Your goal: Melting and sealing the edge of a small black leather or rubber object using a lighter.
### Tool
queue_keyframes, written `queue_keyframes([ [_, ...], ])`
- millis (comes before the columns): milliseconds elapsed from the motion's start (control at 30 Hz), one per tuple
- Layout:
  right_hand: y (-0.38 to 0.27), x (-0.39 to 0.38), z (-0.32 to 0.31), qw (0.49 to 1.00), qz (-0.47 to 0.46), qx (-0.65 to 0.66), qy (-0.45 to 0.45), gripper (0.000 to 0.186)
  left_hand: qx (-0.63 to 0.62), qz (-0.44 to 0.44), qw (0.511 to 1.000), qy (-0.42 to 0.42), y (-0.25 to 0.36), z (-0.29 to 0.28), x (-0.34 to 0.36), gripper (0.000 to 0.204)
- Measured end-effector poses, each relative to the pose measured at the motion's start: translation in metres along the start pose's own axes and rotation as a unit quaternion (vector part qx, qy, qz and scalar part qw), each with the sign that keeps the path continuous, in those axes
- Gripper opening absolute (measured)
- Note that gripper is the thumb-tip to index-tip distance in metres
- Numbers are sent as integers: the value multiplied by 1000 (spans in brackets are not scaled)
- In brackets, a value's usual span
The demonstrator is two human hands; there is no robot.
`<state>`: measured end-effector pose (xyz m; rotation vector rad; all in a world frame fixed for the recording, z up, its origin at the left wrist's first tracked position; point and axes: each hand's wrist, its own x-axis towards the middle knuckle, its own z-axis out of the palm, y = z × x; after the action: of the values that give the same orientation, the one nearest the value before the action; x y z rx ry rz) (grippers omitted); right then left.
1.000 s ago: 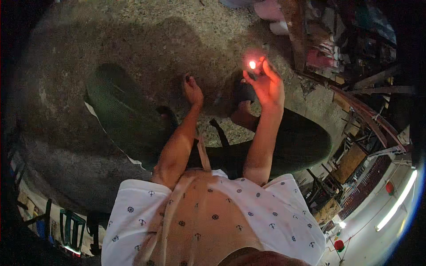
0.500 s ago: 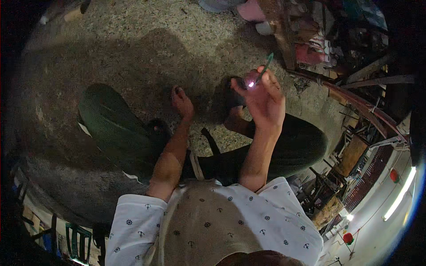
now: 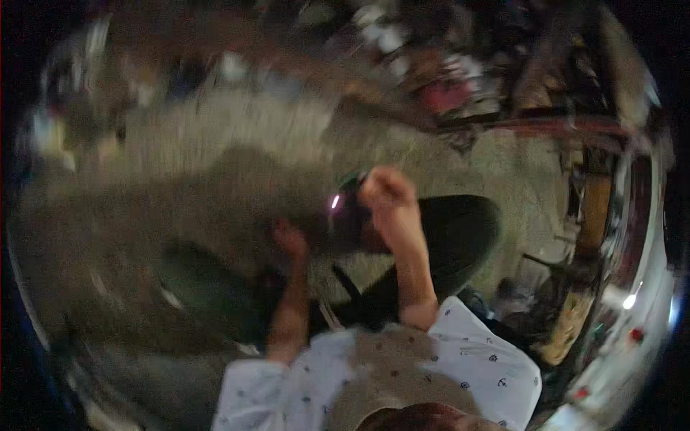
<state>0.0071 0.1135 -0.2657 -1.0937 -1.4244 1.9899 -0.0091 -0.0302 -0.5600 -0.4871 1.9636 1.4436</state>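
Observation:
My right hand [image 3: 390, 195] is raised over my right leg, its fingers closed at the end of a thin green thing [image 3: 351, 179]. Motion blur hides what kind it is. Just left of it shines a small, bright pinkish-white spot [image 3: 335, 202]; its source I cannot make out. Lower and to the left, my left hand [image 3: 290, 237] hangs between my knees above the floor. Its fingers are smeared, and no held thing can be made out there. My dark-trousered legs [image 3: 463, 230] are bent on both sides of the hands.
Rough concrete floor [image 3: 165, 158] spreads ahead and to the left. Blurred clutter, with a pink-red thing [image 3: 445, 95] in it, lines the far side behind a reddish bar [image 3: 532, 123]. At the right stand wooden pieces [image 3: 571, 327] near a pale wall.
The whole view has swung, showing more far clutter. My right hand has come lower and leftward in view with the green thing, its back turned differently. The left hand sits lower in view.

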Motion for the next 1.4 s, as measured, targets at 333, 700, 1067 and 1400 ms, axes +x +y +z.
queue_keyframes([
  [333, -204, -64, -70, 955, -144, -218, 141, 15, 15, 294, 943, -154, 73, -37, -38, 43],
  [700, -409, -136, -155, 874, -355, -64, 325, 18, 314, 273, 832, -368, 400, 2, -345, 31],
  [1067, -593, -210, -270, 794, -339, 162, 477, 9, 249, 382, 749, -480, 582, 119, -535, 20],
  [1400, -752, -301, -410, 679, -418, 26, 603, 5, 211, 175, 759, -591, 654, 350, -623, 16],
])
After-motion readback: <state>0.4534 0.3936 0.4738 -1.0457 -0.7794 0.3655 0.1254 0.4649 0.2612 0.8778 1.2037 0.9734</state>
